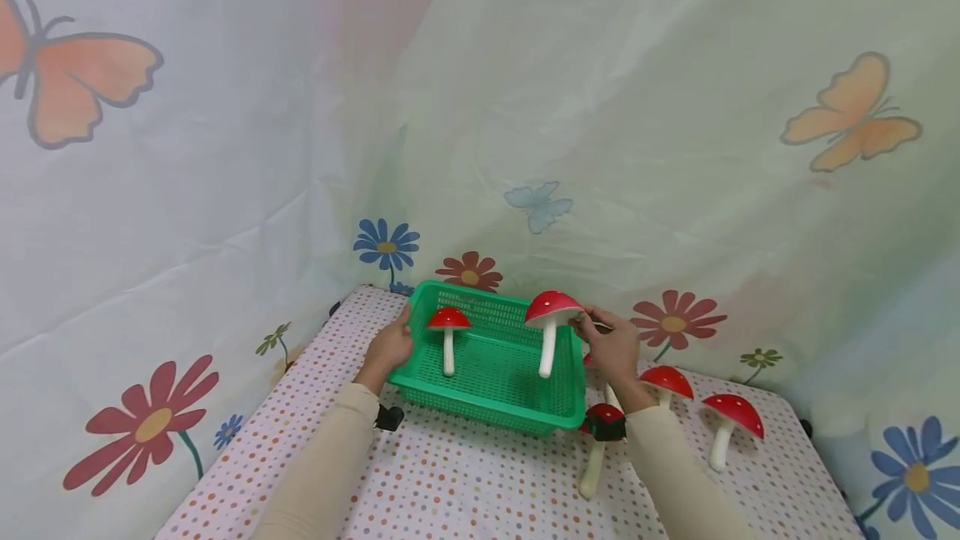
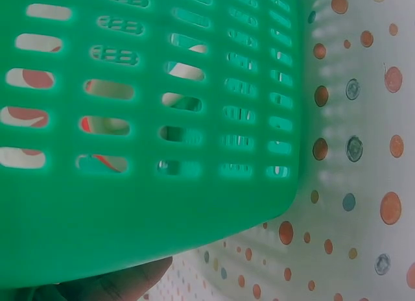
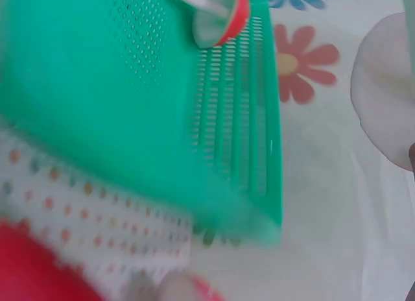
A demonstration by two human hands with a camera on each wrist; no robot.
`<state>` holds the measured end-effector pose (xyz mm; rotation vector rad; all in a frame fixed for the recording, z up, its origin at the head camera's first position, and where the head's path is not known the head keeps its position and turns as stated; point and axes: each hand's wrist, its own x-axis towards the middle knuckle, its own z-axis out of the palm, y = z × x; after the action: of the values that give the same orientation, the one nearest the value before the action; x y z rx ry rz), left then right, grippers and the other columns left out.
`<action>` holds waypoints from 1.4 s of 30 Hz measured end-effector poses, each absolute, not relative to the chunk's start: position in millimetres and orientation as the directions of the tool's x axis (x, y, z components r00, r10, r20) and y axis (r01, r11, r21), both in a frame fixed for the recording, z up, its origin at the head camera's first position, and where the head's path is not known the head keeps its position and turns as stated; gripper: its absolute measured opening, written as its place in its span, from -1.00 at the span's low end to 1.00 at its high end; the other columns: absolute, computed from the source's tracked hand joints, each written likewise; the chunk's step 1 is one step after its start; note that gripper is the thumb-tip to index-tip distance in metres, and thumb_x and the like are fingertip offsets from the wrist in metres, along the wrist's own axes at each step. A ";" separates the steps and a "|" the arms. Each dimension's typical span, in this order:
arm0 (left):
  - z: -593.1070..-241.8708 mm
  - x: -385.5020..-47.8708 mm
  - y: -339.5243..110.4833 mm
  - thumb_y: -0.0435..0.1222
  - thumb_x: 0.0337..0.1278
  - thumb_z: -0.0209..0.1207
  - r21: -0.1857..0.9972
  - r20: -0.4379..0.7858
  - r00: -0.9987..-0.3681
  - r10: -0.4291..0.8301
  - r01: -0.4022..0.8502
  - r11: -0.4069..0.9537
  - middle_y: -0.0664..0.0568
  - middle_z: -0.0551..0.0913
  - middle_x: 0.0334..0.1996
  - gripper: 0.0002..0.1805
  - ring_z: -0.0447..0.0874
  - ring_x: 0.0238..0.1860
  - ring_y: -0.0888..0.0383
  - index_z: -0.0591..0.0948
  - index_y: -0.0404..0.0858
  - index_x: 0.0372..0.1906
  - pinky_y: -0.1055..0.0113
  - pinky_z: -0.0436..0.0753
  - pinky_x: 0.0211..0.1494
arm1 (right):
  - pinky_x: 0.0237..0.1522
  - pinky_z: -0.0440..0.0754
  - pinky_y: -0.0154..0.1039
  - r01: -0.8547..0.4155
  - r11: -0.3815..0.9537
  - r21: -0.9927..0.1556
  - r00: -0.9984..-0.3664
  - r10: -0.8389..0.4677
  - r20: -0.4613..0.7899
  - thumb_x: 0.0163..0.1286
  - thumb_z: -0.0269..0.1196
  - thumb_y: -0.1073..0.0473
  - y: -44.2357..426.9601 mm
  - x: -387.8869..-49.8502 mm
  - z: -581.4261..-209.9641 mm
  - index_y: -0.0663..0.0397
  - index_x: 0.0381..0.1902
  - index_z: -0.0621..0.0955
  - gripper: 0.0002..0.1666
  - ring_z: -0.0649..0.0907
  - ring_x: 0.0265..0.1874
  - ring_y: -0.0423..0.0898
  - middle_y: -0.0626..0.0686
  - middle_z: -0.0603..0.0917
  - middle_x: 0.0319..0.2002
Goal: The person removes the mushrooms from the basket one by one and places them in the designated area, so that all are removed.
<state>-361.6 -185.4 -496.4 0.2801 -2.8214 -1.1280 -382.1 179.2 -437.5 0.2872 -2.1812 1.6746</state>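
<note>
My left hand (image 1: 392,346) grips the left end of a green plastic basket (image 1: 491,369); in the left wrist view, part of a finger (image 2: 126,283) shows below the basket wall (image 2: 149,216). Inside, toward the left, lies a red-capped toy mushroom (image 1: 448,320) with white spots and a pale stem. Over the basket's right side, my right hand (image 1: 613,350) pinches a second toy mushroom (image 1: 553,307) by its cap edge, stem pointing down. The right wrist view shows its pale cap underside (image 3: 386,93) at the right edge.
More toy mushrooms lie on the dotted tablecloth to the right: one (image 1: 592,469) near the basket's front corner, another (image 1: 666,380) behind my right forearm, and one (image 1: 735,417) farther right. A printed curtain (image 1: 675,215) hangs close behind the table.
</note>
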 end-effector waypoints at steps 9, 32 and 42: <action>-498.9 -358.6 -186.8 -0.25 0.51 -0.27 0.693 -0.007 -0.980 -0.200 -0.149 0.705 -0.14 0.48 0.35 -0.38 0.42 -0.53 0.07 0.01 -0.05 0.59 0.27 0.33 -0.55 | -0.30 0.64 -0.52 -0.201 0.141 -0.969 -0.891 0.384 0.241 0.35 0.30 0.03 274.9 -334.2 -467.4 0.32 0.13 0.63 -0.47 0.73 -0.39 -0.47 -0.36 0.75 -0.40; -490.3 -355.9 -182.8 -0.27 0.50 -0.32 0.685 -0.033 -0.985 -0.169 -0.146 0.714 -0.17 0.46 0.36 -0.38 0.24 -0.65 0.14 -0.02 -0.06 0.59 0.30 0.31 -0.57 | -0.24 0.68 -0.46 0.147 0.092 -0.985 -0.828 0.557 -0.071 0.42 0.21 0.25 356.2 -273.7 -563.7 0.50 0.24 0.47 -0.47 0.67 -0.51 -0.52 -0.18 0.71 -0.38; -490.9 -356.2 -184.5 -0.26 0.51 -0.32 0.687 -0.066 -0.982 -0.178 -0.174 0.705 -0.13 0.43 0.39 -0.37 0.20 -0.69 0.16 -0.05 0.01 0.60 0.30 0.32 -0.61 | -0.38 0.64 -0.56 0.243 0.270 -0.932 -0.837 0.544 -0.061 0.40 0.20 0.30 366.7 -271.8 -573.1 0.37 0.23 0.52 -0.54 0.57 -0.49 -0.63 0.42 0.51 0.22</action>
<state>-356.2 -184.5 -490.9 0.2995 -2.8960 -1.1663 -271.8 366.7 -573.1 -0.7254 -2.2723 1.5911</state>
